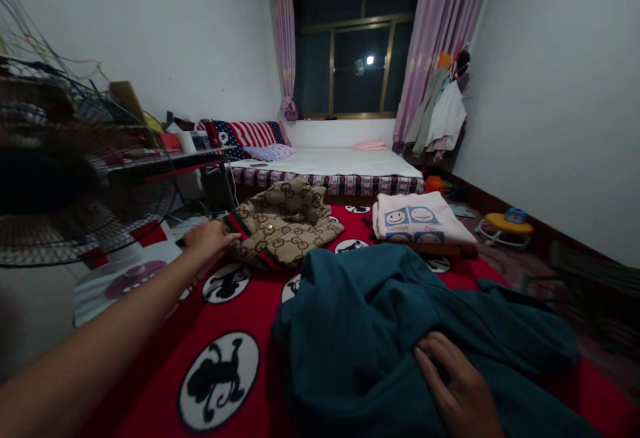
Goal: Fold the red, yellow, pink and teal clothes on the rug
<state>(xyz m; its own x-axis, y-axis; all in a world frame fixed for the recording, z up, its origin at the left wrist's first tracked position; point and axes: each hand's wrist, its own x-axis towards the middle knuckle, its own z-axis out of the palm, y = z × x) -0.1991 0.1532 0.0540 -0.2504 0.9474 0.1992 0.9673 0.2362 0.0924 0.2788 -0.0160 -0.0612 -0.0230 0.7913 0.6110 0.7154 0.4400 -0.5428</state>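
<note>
My left hand [210, 238] reaches far forward and grips the left edge of a tan patterned jacket [287, 221] that lies crumpled on the red bed cover [165, 351]. Its fingers are curled around the striped hem. My right hand [457, 385] rests on a dark teal garment [380, 325] spread loosely in front of me, with the fingers bent and pressed into the cloth. A folded pale pink shirt [417, 218] with smiley faces lies beyond the teal garment.
A standing fan [75, 171] fills the left side, close to my arm. A second bed [330, 165] with pillows sits under the dark window [353, 58]. Clothes hang at the right wall [443, 115]. A small yellow toy [503, 225] is on the floor.
</note>
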